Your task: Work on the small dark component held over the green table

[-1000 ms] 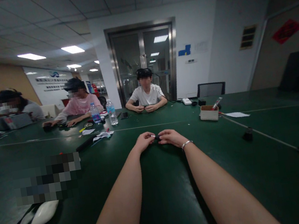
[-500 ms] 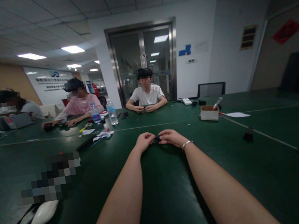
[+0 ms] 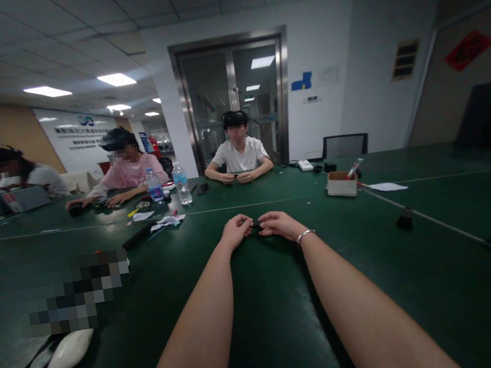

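Both hands meet over the dark green table (image 3: 278, 334), at the middle of the view. A small black object (image 3: 256, 225) sits between their fingertips; it is too small and too covered for me to tell its kind. My left hand (image 3: 236, 231) is closed in a pinch at its left end, where a tiny pale spot shows. From the other side my right hand (image 3: 281, 225), with a silver bracelet (image 3: 306, 235) at the wrist, closes its thumb and fingers on it.
Left of my arms lie a white rounded thing with black straps (image 3: 71, 353) and crumpled paper (image 3: 167, 222). Two water bottles (image 3: 181, 185) stand farther back. At right are a small box (image 3: 341, 185) holding pens and a long cable (image 3: 438, 220). Three people sit across the table.
The whole view has shifted slightly. My hands keep nearly the same place and hold, and a little pale spot now shows at the left fingertips.
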Action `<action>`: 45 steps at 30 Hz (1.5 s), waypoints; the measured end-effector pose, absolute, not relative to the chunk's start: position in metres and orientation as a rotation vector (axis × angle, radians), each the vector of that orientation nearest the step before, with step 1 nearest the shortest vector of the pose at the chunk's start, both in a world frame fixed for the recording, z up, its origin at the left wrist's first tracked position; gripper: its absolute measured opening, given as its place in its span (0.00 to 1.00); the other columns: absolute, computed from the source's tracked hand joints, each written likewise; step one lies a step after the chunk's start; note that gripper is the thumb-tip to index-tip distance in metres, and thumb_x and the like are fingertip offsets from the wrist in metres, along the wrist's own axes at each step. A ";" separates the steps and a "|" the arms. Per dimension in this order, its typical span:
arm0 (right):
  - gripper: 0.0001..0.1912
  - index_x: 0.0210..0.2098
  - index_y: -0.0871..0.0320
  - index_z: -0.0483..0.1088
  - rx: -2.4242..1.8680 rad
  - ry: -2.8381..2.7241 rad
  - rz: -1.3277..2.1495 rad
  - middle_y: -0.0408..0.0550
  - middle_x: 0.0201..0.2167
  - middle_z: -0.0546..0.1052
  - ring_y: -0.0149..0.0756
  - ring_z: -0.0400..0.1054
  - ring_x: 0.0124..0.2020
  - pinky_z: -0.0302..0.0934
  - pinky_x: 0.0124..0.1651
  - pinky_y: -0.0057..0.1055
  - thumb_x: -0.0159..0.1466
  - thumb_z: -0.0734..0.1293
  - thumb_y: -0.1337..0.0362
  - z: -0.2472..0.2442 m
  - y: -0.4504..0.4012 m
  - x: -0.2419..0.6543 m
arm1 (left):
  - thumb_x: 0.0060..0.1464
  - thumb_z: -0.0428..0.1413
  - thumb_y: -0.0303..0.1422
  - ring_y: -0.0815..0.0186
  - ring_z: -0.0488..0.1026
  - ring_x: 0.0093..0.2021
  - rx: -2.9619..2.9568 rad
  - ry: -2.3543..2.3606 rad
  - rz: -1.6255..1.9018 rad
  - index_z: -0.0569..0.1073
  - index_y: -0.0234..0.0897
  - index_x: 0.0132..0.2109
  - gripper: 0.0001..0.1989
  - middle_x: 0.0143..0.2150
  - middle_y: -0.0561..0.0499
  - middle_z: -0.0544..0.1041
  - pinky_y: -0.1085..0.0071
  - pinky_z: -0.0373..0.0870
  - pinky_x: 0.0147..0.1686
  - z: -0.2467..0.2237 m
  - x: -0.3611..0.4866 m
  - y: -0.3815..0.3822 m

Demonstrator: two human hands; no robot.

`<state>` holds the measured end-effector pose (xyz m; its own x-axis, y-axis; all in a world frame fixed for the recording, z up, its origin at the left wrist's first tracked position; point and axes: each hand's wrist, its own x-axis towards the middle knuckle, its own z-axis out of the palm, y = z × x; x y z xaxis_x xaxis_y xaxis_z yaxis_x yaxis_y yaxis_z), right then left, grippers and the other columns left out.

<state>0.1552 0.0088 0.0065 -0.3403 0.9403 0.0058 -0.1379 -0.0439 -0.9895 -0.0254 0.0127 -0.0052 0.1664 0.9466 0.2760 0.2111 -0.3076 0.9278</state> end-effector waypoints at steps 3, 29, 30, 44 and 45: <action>0.10 0.35 0.65 0.68 -0.923 -1.332 1.537 0.48 0.27 0.76 0.33 0.75 0.27 0.73 0.33 0.25 0.54 0.70 0.77 0.008 0.007 0.155 | 0.47 0.59 0.37 0.72 0.68 0.25 1.623 1.096 1.179 0.71 0.32 0.36 0.12 0.26 0.52 0.72 0.75 0.66 0.27 -0.002 -0.026 0.010; 0.10 0.35 0.65 0.68 -0.913 -1.313 1.548 0.50 0.29 0.77 0.33 0.75 0.26 0.73 0.34 0.26 0.54 0.69 0.78 0.007 0.009 0.155 | 0.49 0.57 0.40 0.72 0.68 0.25 1.660 1.131 1.163 0.72 0.31 0.34 0.14 0.25 0.51 0.72 0.74 0.65 0.28 -0.004 -0.027 0.013; 0.10 0.35 0.65 0.68 -0.913 -1.315 1.548 0.50 0.29 0.77 0.33 0.75 0.27 0.73 0.34 0.27 0.54 0.70 0.78 0.007 0.008 0.155 | 0.48 0.57 0.39 0.72 0.69 0.25 1.644 1.131 1.173 0.72 0.31 0.34 0.13 0.26 0.51 0.72 0.74 0.66 0.28 -0.005 -0.027 0.013; 0.09 0.34 0.66 0.69 -0.920 -1.318 1.540 0.50 0.28 0.76 0.33 0.75 0.27 0.72 0.34 0.27 0.54 0.69 0.78 0.009 0.007 0.155 | 0.45 0.60 0.31 0.72 0.69 0.26 1.548 1.051 1.170 0.73 0.30 0.36 0.10 0.26 0.51 0.72 0.75 0.66 0.27 -0.002 -0.028 0.012; 0.09 0.34 0.65 0.69 -0.925 -1.315 1.537 0.50 0.28 0.76 0.33 0.75 0.27 0.72 0.35 0.27 0.54 0.70 0.78 0.009 0.006 0.155 | 0.45 0.60 0.31 0.72 0.69 0.25 1.551 1.046 1.170 0.74 0.30 0.36 0.10 0.25 0.51 0.72 0.75 0.66 0.27 -0.002 -0.028 0.012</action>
<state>0.1550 0.0064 0.0088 -0.3300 0.9440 0.0074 -0.1536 -0.0459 -0.9871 -0.0283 0.0125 -0.0022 0.1937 0.9576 0.2130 0.1042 -0.2360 0.9661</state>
